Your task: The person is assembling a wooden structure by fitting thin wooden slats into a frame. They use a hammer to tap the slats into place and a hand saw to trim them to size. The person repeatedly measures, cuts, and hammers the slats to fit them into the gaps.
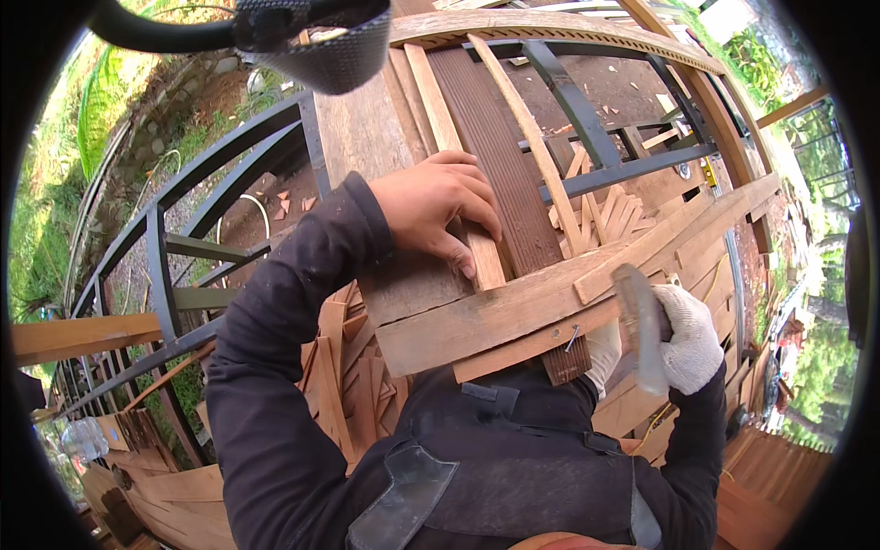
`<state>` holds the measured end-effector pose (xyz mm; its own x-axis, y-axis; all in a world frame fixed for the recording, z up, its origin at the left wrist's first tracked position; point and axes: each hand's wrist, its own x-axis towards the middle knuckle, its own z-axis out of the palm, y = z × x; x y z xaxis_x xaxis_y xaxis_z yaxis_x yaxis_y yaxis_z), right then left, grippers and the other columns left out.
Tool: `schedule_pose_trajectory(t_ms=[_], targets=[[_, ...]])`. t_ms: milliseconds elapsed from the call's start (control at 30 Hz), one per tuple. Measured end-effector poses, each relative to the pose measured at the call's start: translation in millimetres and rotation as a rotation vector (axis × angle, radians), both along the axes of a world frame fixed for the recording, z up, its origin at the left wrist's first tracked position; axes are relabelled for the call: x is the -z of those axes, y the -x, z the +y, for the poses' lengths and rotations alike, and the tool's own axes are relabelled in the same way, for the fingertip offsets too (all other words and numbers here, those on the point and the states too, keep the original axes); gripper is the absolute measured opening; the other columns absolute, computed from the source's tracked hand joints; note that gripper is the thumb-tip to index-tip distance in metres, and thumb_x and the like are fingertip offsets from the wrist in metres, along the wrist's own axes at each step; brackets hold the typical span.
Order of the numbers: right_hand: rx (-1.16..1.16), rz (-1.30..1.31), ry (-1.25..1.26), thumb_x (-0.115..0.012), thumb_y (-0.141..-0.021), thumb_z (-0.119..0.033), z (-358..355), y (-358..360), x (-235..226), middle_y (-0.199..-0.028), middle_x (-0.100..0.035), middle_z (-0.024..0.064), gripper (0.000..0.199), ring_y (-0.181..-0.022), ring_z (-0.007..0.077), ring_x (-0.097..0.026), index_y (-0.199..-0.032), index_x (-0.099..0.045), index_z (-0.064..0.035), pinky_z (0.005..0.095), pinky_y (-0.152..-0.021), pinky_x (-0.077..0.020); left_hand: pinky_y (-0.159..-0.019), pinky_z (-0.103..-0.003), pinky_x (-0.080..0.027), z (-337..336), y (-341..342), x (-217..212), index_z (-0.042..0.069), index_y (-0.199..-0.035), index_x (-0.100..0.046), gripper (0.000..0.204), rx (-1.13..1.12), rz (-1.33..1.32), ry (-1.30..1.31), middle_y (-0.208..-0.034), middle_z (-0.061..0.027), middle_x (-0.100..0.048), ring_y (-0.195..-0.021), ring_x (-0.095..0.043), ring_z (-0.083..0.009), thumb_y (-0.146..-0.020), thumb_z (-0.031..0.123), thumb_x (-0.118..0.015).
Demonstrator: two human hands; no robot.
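My left hand (445, 206), bare, curls over a narrow wooden strip (484, 252), thumb on the near side and fingers on the far side. This strip lies lengthwise beside a dark grooved board (500, 151) and meets a thick crosswise plank (477, 321). In a white knit glove, my right hand (687, 339) closes round a worn, flat metal tool (639, 330); blur hides its exact kind, and its handle is not visible. Left of the tool, a bent-looking nail (573, 337) sticks out of a thin board (527, 348) under the plank's near edge.
Dark metal frames (573, 105) stand beyond and at left. Offcuts (344, 385) are heaped below the plank, with more wood pieces (623, 213) at right. A wide weathered board (353, 137) lies left of the strip. A dark mesh object (316, 46) hangs into view above.
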<state>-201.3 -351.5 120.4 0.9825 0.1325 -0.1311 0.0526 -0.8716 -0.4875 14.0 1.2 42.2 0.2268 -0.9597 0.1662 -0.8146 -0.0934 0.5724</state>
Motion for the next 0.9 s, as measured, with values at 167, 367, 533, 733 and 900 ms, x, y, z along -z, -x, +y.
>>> schedule_pose_trajectory(t_ms=[167,367,533,733,900], targets=[[0.309,-0.177,-0.491,-0.07,-0.091,0.002,-32.9,57.3,52.3,-0.119,-0.066,0.0098,0.055,-0.088,0.0132,-0.064,-0.145,-0.055,0.0011,0.0274,-0.078,-0.0547,-0.127,-0.055,-0.024,-13.2,-2.2,4.2,0.015,-0.117,-0.077,0.052,-0.018,-0.03,-0.089,-0.116,-0.0013,-0.071,-0.123,-0.061,-0.0273,-0.073,0.04,-0.089],[0.799,-0.331,-0.375,-0.076,-0.087,-0.008,-77.9,118.9,136.5,-0.1,-0.068,0.0094,0.044,-0.083,0.0164,-0.067,-0.127,-0.062,0.0014,0.0318,-0.074,-0.056,-0.126,-0.057,-0.025,-30.2,-1.3,2.1,0.012,-0.119,-0.075,0.05,-0.034,-0.086,-0.147,-0.119,-0.0082,-0.069,-0.127,-0.06,-0.0306,-0.078,0.039,-0.083],[1.395,-0.144,-0.455,-0.073,-0.081,-0.016,-111.6,205.6,253.9,-0.088,-0.068,0.0153,0.035,-0.078,0.0257,-0.066,-0.11,-0.064,0.0005,0.0401,-0.071,-0.0541,-0.123,-0.056,-0.028,-37.3,8.7,0.8,0.002,-0.123,-0.073,0.074,-0.101,-0.203,-0.267,-0.128,-0.0168,-0.067,-0.137,-0.054,-0.041,-0.094,0.069,-0.06],[1.89,0.319,-0.409,-0.074,-0.071,-0.027,-109.7,299.1,400.3,-0.12,-0.071,0.0325,0.061,-0.115,0.045,-0.069,-0.121,-0.065,0.0067,0.0453,-0.1,-0.0552,-0.125,-0.054,-0.03,-29.3,40.3,-6.8,-0.003,-0.143,-0.059,0.058,-0.186,-0.206,-0.253,-0.152,-0.0216,-0.055,-0.149,-0.043,-0.0431,-0.104,0.041,-0.061],[1.779,0.413,-0.209,-0.075,-0.074,-0.027,-92.5,333.0,465.5,-0.123,-0.069,0.0334,0.065,-0.118,0.0466,-0.067,-0.128,-0.059,0.0057,0.0484,-0.104,-0.0542,-0.126,-0.052,-0.03,-33.0,65.5,0.4,-0.004,-0.143,-0.058,0.048,-0.318,-0.123,-0.195,-0.159,-0.0218,-0.048,-0.152,-0.039,-0.0425,-0.097,0.011,-0.059]])
